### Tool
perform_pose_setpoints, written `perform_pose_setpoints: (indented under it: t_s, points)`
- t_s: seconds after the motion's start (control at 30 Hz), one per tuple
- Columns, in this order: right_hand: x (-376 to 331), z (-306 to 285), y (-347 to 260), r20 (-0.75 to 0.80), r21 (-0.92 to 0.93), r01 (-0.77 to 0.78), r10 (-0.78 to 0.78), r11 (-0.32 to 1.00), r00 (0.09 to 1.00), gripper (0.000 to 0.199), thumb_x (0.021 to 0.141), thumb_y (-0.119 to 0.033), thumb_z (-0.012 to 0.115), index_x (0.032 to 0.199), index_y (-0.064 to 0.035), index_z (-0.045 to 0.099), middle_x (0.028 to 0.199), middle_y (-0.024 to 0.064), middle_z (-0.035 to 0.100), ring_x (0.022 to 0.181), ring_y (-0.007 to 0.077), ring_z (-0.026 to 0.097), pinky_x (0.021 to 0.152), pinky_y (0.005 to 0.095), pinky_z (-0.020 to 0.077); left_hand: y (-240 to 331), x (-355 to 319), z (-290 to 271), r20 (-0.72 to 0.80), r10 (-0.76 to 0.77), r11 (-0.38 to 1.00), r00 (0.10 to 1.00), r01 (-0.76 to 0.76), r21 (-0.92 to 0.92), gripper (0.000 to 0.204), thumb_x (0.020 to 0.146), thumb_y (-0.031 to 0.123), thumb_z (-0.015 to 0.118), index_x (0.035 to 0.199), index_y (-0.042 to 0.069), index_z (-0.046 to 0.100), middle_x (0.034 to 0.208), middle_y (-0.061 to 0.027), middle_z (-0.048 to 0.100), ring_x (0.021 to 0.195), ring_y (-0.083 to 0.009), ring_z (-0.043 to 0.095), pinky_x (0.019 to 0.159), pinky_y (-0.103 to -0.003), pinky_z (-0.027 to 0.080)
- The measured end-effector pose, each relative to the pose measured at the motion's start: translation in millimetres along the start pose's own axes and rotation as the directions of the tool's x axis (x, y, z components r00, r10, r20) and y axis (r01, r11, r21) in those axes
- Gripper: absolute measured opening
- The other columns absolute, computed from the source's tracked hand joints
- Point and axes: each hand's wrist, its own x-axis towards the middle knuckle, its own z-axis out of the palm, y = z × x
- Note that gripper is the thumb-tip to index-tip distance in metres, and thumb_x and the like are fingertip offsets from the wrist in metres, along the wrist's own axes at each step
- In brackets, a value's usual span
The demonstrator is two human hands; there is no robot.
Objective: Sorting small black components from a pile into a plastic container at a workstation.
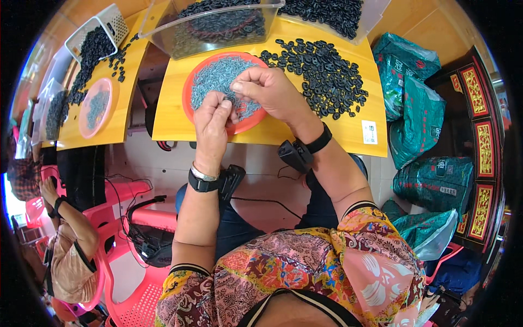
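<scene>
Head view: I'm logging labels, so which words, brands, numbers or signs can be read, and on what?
Green bags: pale printed characters, the larger ones clear, but I don't copy out print; the smallest are unreadable.
White sticker on the yellow table: dark print, too small to read.

Pink chair (136, 306), pale tiled floor (379, 170)

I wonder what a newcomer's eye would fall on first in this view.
Probably the red dish heaped with small grey pieces, near the front edge of the yellow table, with the left hand and right hand pinched close together over it. Next might come the black parts strewn to its right, then the teal bags beyond the table's right side.
</scene>
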Motion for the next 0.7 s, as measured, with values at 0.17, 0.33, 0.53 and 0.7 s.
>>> perform_pose_setpoints:
  t_s: [0.17, 0.33, 0.53, 0.7]
  points:
    - [-4.3, 5.4, -5.7, 0.049, 0.011, -0.018, 0.017, 1.000, 0.999, 0.015, 0.087, -0.013, 0.060, 0.085, 0.0014, 0.064, 0.076, 0.0004, 0.062, 0.069, 0.0053, 0.055, 0.062, 0.0214, 0.0456, -0.3, 0.1, -0.7, 0.012, 0.074, 0.996, 0.997, -0.074, 0.053, 0.013, 0.088, 0.008, 0.045, 0.077, 0.002, 0.048, 0.065, -0.0021, 0.050, 0.059, -0.0087, 0.045, 0.055, -0.023, 0.039]
    - [-4.8, 1.3, -7.1, 0.031, -0.129, 0.010, -0.006, 0.992, 1.000, 0.014, 0.086, -0.012, 0.060, 0.084, 0.0015, 0.064, 0.076, 0.0004, 0.062, 0.069, 0.0053, 0.054, 0.063, 0.0216, 0.0455, -1.1, 0.8, -0.5, 0.012, 0.111, 0.984, 0.994, -0.111, 0.141, 0.015, 0.088, 0.007, 0.046, 0.075, 0.001, 0.048, 0.062, -0.0027, 0.051, 0.056, -0.0089, 0.046, 0.053, -0.025, 0.039]
    - [-6.7, 0.9, -14.2, 0.021, -0.209, 0.034, -0.030, 0.977, 0.999, 0.015, 0.085, -0.012, 0.060, 0.084, 0.0014, 0.064, 0.074, -0.0004, 0.061, 0.069, 0.0047, 0.053, 0.063, 0.0213, 0.0445, 0.5, 0.2, -1.4, 0.029, 0.116, 0.967, 0.993, -0.120, 0.225, 0.013, 0.087, 0.006, 0.047, 0.076, 0.000, 0.051, 0.060, -0.0030, 0.051, 0.055, -0.0091, 0.047, 0.051, -0.025, 0.039]
    - [-7.5, 2.0, -13.1, 0.020, -0.238, 0.040, -0.036, 0.970, 0.999, 0.015, 0.085, -0.012, 0.060, 0.085, 0.0017, 0.064, 0.074, -0.0007, 0.060, 0.070, 0.0048, 0.052, 0.063, 0.0214, 0.0440, -0.8, 0.2, -0.6, 0.020, 0.109, 0.966, 0.994, -0.110, 0.232, 0.012, 0.086, 0.005, 0.048, 0.076, 0.000, 0.051, 0.059, -0.0031, 0.051, 0.054, -0.0095, 0.046, 0.050, -0.026, 0.038]
